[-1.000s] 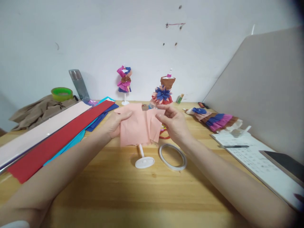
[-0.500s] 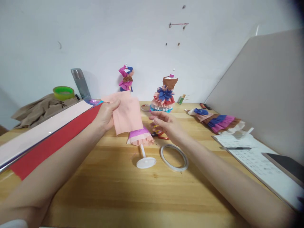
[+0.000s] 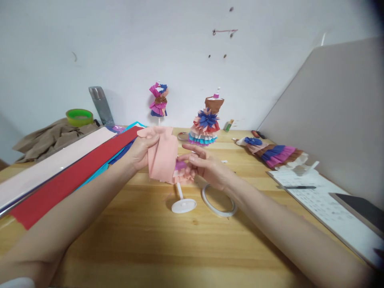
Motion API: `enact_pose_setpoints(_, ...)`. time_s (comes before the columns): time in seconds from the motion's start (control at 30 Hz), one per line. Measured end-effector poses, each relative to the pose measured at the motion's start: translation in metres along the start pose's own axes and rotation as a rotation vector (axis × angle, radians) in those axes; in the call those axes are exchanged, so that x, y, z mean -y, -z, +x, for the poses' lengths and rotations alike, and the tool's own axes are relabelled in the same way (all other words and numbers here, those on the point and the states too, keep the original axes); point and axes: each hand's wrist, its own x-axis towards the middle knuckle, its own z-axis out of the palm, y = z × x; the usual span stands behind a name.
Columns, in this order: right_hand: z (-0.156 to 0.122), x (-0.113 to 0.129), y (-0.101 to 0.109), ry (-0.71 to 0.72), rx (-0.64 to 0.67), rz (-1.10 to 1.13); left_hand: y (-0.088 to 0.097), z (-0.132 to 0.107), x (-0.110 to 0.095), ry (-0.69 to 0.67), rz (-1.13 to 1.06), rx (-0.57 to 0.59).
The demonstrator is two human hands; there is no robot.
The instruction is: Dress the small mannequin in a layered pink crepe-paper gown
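My left hand [image 3: 143, 151] pinches a folded sheet of salmon-pink crepe paper [image 3: 163, 156] at its upper left. The sheet hangs in front of a small white mannequin stand [image 3: 183, 205] and hides most of its upper part. Below and beside the paper, a purple and pale pink ruffled skirt [image 3: 181, 172] shows on the stand. My right hand [image 3: 207, 164] is right beside that skirt, fingers apart and nothing seen in them; whether the fingertips touch it I cannot tell. A white ring-shaped roll of tape [image 3: 220, 212] lies under my right wrist.
Behind stand two dressed mannequins [image 3: 160, 100], [image 3: 207, 120] by the wall. Another paper dress [image 3: 276, 154] lies at right, near a printed white board [image 3: 327, 212] with a pen [image 3: 300, 187]. At left are red crepe strips [image 3: 81, 172], green tape [image 3: 79, 117], brown cloth [image 3: 51, 138] and a bottle [image 3: 102, 106].
The pink paper has moved slightly right and down, and its shape has changed. My right hand has lowered toward the skirt, and the scissors behind it are now hidden.
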Motion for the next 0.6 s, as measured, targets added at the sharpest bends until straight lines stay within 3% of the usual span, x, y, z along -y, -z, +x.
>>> enact_pose_setpoints(0.13,0.002,-0.004,-0.002,0.008,-0.103,-0.004,0.001,0.000,0.006,0.053,-0.010,-0.087)
enact_pose_setpoints(0.23,0.000,-0.006,-0.006,-0.074,-0.011,0.055,-0.001,-0.002,0.008,0.153,-0.081,-0.093)
enact_pose_setpoints(0.4,-0.003,-0.007,-0.010,-0.085,0.071,0.079,-0.006,-0.006,0.009,0.161,-0.093,0.044)
enact_pose_setpoints(0.5,-0.001,-0.009,-0.008,-0.033,0.012,0.056,-0.005,-0.008,0.011,0.306,-0.049,0.169)
enact_pose_setpoints(0.6,0.002,-0.012,-0.006,-0.003,-0.102,0.002,-0.002,-0.009,0.012,0.361,0.002,0.193)
